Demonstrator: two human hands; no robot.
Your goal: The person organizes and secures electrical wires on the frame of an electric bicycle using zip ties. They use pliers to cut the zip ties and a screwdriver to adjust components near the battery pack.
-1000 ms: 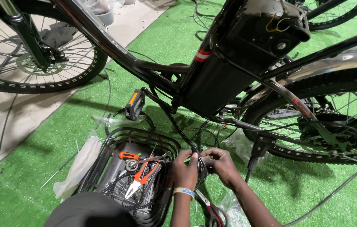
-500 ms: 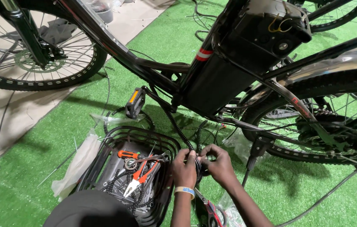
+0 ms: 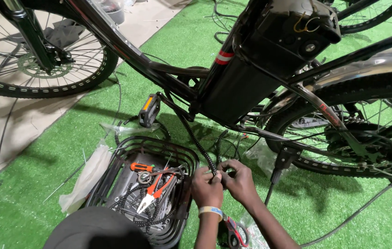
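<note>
Your left hand [image 3: 206,186] and right hand [image 3: 238,180] both pinch the spiral-wrapped cable [image 3: 199,146], which runs up-left toward the frame.

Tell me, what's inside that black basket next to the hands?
The black basket holds a pair of orange-handled pliers, an orange-handled screwdriver, other metal tools and coiled black cable. A dark round shape in front hides the basket's near end, and whatever lies beneath the tools is covered.
</note>
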